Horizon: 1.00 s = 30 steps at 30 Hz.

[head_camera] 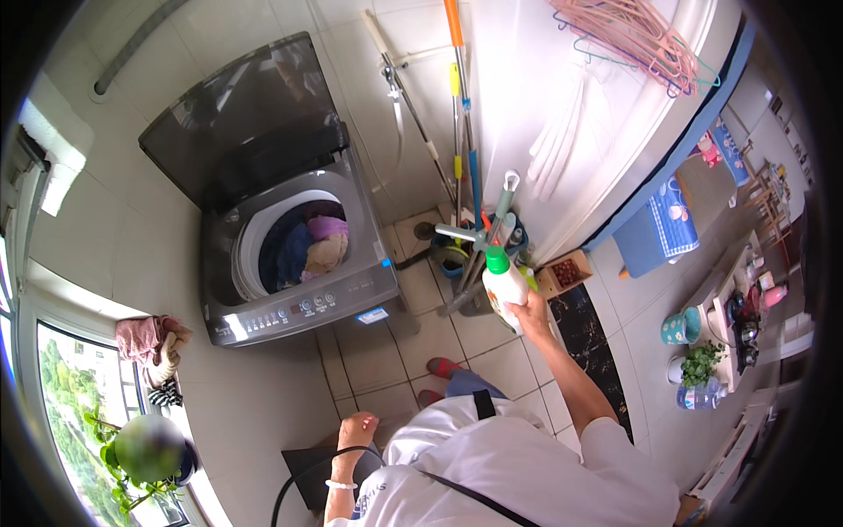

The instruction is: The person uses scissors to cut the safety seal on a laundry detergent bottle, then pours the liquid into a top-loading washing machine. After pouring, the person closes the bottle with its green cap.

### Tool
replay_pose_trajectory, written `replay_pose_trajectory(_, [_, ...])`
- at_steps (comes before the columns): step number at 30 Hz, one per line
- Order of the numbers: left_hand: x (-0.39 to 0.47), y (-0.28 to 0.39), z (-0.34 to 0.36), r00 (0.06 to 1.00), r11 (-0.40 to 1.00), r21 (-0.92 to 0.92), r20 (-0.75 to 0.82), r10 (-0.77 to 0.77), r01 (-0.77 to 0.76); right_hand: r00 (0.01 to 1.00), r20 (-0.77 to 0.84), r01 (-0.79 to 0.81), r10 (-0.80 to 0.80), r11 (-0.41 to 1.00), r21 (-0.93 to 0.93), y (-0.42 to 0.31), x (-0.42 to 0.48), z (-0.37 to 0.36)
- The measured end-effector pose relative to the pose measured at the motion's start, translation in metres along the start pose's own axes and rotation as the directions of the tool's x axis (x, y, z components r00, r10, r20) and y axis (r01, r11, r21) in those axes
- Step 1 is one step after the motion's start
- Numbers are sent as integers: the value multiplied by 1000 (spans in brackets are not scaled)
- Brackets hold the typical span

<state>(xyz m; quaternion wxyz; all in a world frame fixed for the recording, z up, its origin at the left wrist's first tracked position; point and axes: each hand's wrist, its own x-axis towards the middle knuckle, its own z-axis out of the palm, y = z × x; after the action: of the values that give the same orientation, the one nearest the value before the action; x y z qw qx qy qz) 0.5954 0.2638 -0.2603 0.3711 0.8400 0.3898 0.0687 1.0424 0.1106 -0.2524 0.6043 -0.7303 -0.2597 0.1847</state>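
My right hand (529,315) is closed around a white plastic bottle (504,284) with a green cap, held upright over the tiled floor. My left hand (359,429) hangs low at my left side, its fingers loosely curled; whether they touch is unclear, and no object shows in it. In front of me to the left stands a dark grey top-loading washing machine (379,280) with its lid (250,115) raised. Inside its drum lie clothes: dark blue fabric (294,253), a purple piece (326,228) and a beige piece (327,254).
Mop handles (475,178) lean against the wall beside buckets and a cardboard box (583,265) of round red items. Pink hangers (632,33) hang at upper right. Cloths (141,339) and a plant (118,461) sit by the window. A black cable (309,456) runs near my left arm.
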Motion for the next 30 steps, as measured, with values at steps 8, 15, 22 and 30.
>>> replay_pose_trajectory(8, [3, 7, -13, 994, 994, -44, -36, -105, 104, 998, 20, -64, 64, 997, -37, -3, -10, 1])
replay_pose_trajectory(15, [-7, 0, -1, 985, 986, -47, 81, -153, 157, 999, 21, -27, 27, 1000, 2, -25, -5, 4])
replay_pose_trajectory(22, [-11, 1, -12, 991, 989, -66, 1, -134, 133, 1000, 0, -10, 10, 1000, -12, -43, -13, 0])
replay_pose_trajectory(30, [-10, 6, -26, 995, 994, -105, -89, -49, 39, 998, 35, -50, 51, 999, -22, -31, -14, -3])
